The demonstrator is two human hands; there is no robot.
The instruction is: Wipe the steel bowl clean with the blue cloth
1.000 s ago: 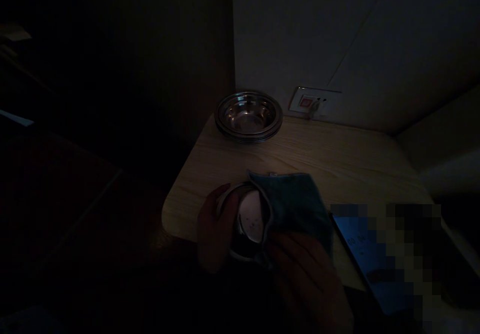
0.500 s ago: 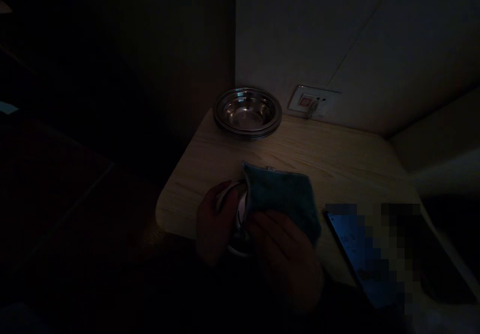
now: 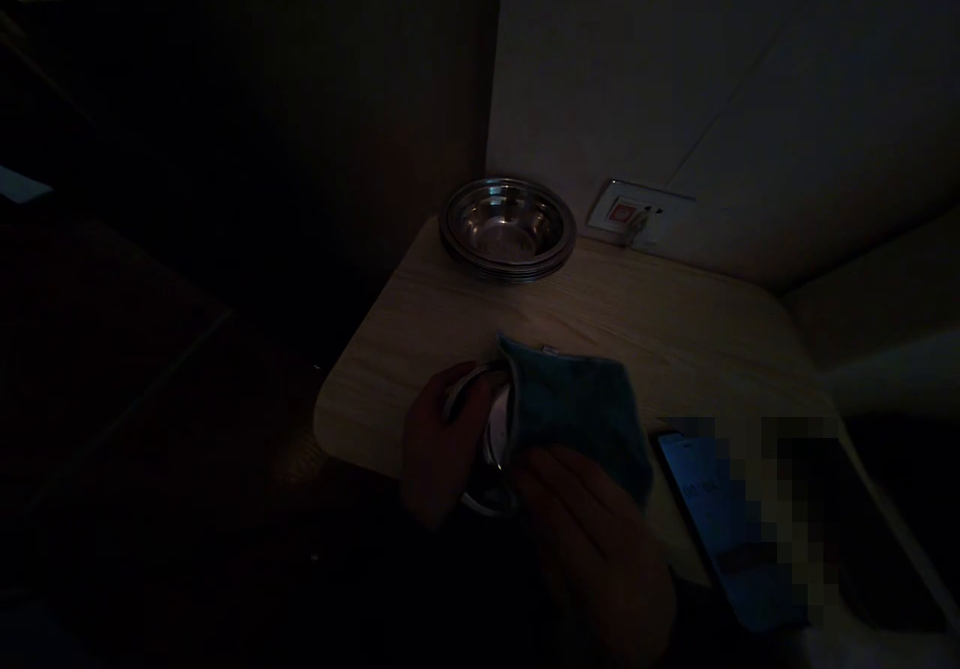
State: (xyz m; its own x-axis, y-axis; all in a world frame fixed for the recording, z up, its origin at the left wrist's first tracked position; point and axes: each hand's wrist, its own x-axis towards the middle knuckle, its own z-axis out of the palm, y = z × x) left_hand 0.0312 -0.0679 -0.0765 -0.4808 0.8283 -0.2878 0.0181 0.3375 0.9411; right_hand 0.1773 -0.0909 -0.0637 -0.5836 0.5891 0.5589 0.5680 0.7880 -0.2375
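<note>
My left hand point(image 3: 442, 449) is closed on the rim of a shiny metal bowl point(image 3: 495, 434), thumb inside and fingers outside. A teal cloth point(image 3: 574, 399) with a pale edge and a small tag covers the bowl's right side. My right hand point(image 3: 592, 529) presses the cloth against the bowl, its fingers bunched on the cloth's near edge. Darkness hides the lower part of the bowl and some fingertips.
Near the wall, a stack of steel bowls point(image 3: 506, 234) stands on the wooden table point(image 3: 405, 334). A wall socket with a red switch point(image 3: 622, 211) is behind it. To the right lies a lit phone point(image 3: 727, 529), partly pixelated, beside a dark object.
My right hand moved the cloth left over the bowl, then slightly back right. More of the bowl's inside is covered than a second ago. My left hand keeps its hold on the rim.
</note>
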